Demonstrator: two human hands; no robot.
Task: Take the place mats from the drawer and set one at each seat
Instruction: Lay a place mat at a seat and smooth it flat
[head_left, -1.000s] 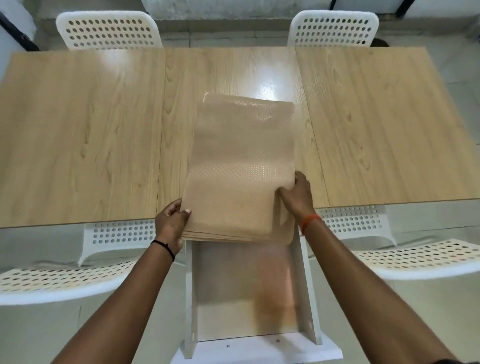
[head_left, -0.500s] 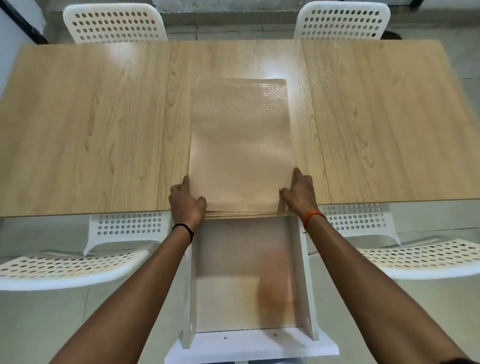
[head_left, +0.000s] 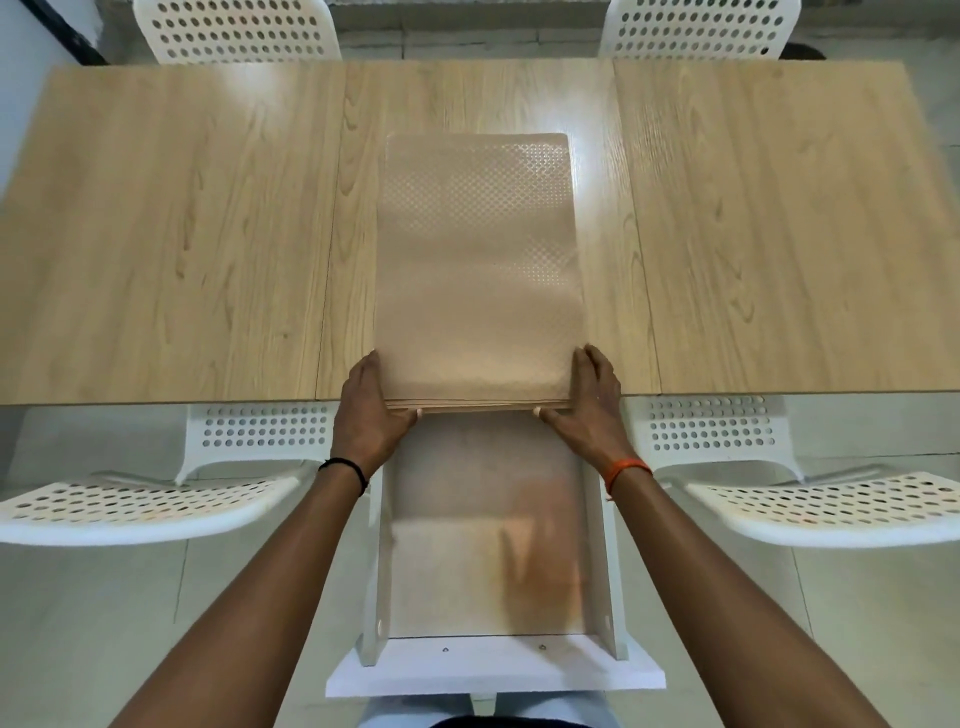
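Our left hand (head_left: 371, 410) and right hand (head_left: 592, 402) clasp the stack of place mats (head_left: 478, 270) at centre frame. We should square its edges, then peel off one mat.

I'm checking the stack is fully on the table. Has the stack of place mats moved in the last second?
Yes. The stack of place mats slid away from the person onto the table; its near edge, earlier overhanging the open drawer, now sits at the table's edge.

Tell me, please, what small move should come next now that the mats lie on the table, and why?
Probably peel the top mat off the stack of place mats. The whole stack lies in one pile at the middle of the table, the left hand and right hand hold its near corners, the drawer looks empty, and no seat has a mat yet.
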